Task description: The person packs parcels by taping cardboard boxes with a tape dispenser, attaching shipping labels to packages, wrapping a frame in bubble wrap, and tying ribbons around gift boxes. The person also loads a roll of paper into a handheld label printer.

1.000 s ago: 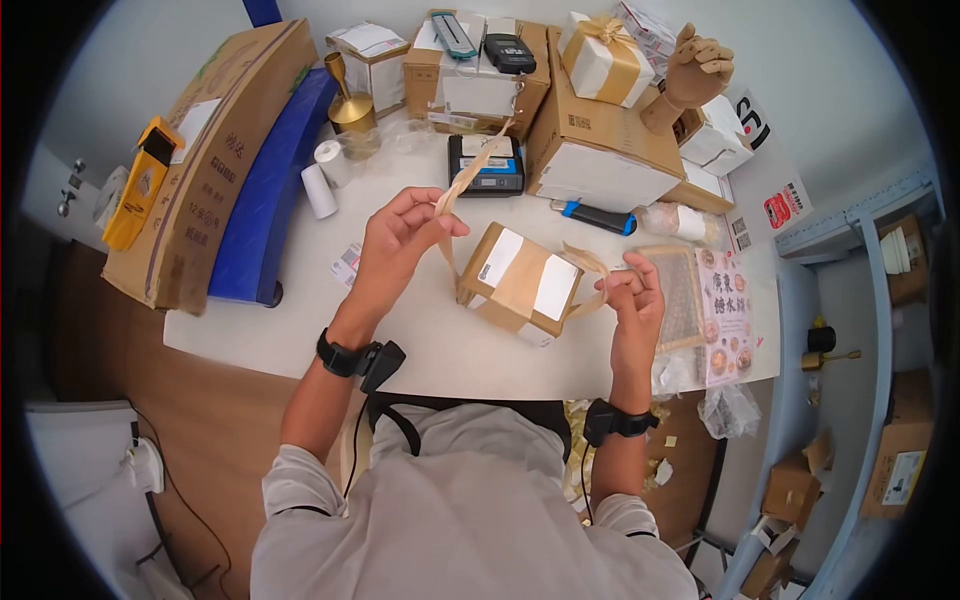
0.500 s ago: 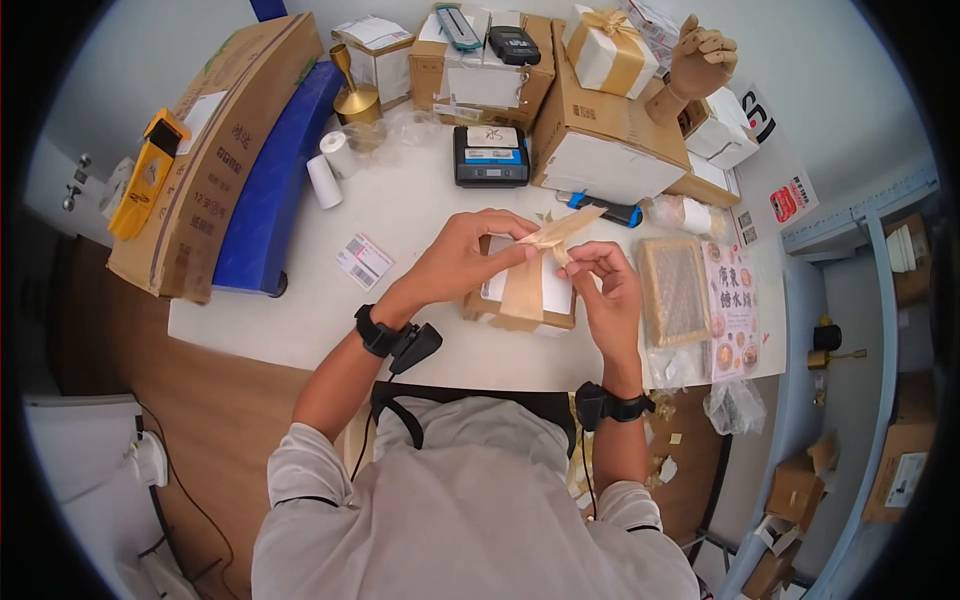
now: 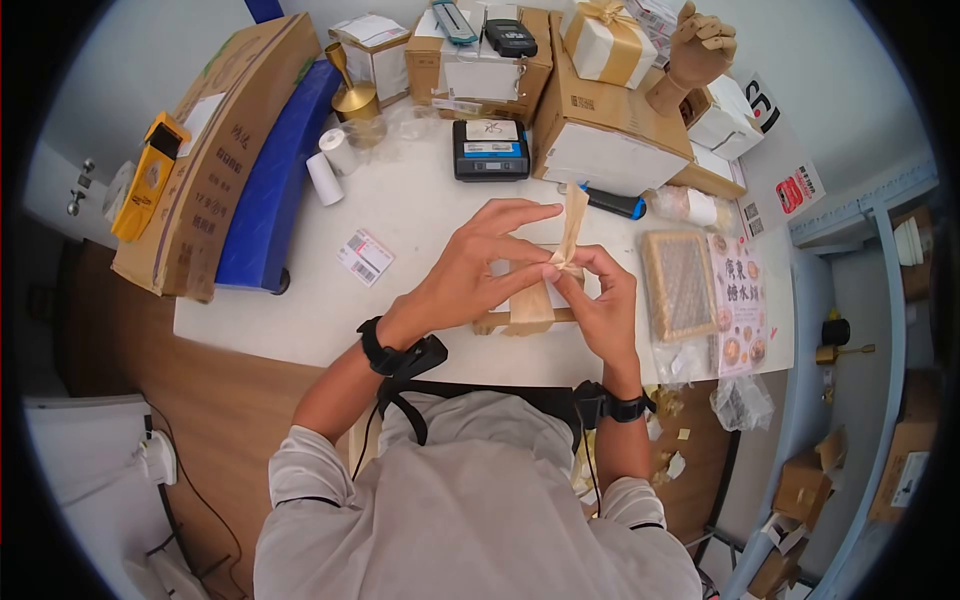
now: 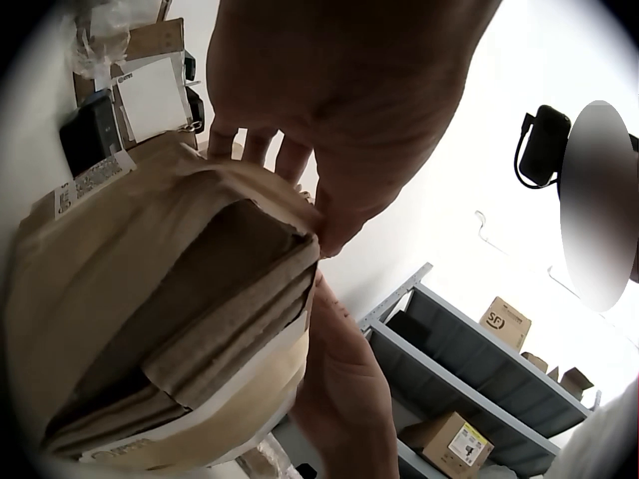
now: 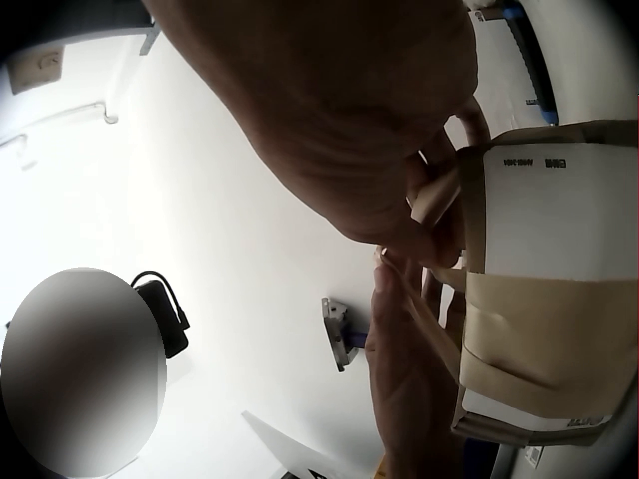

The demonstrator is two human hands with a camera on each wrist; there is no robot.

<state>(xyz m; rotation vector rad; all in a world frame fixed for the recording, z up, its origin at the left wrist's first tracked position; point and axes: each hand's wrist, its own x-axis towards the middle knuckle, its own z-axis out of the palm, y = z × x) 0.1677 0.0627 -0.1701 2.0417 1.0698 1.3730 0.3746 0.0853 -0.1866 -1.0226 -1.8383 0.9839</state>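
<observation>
A small cardboard box (image 3: 497, 323) with white paper on its faces stands on the table, a wide tan ribbon (image 3: 532, 314) wrapped around it. Over its top, my left hand (image 3: 462, 272) pinches the ribbon between thumb and index finger, the other fingers stretched out above. From the other side, thumb and index finger of my right hand (image 3: 608, 305) pinch the ribbon at the same crossing. One ribbon tail sticks up past the fingertips. Both hands hide most of the box's top in the head view; its papered side (image 5: 554, 210) shows in the right wrist view.
Behind the hands are a label printer (image 3: 491, 152) and a blue-and-black cutter (image 3: 615, 203). A woven-edged frame (image 3: 680, 285) lies to the right, beside a printed sheet (image 3: 738, 300). Left are a shipping label (image 3: 366, 258), paper rolls (image 3: 325, 180) and a blue stand (image 3: 275, 200).
The hands, apart with a ribbon end each a second ago, have come together over the box. The ribbon ends now cross there, and one tail has swung to point up and away.
</observation>
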